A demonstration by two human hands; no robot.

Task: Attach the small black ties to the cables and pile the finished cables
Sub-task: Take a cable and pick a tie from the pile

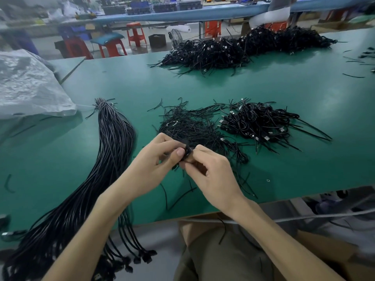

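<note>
Left of grip: cable bundle (pixel 113 151), over table edge (pixel 162 217). Just behind: loose ties (pixel 188 122). Behind-rt: finished pile (pixel 259 122) (bigger heap (pixel 243 47) further back).

Your bare forearms (pixel 91 220) rise from the bottom edge and converge at mid-frame. Your left hand (pixel 154 161) and right hand (pixel 211 175) meet fingertip to fingertip, fingers curled, both pinching what looks like a small coiled cable (pixel 187 152).

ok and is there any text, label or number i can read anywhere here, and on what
None legible.
Any mark on the black box on the floor is too blurred to read.
The plugs in the finished cable pile are too small to show print.
</note>
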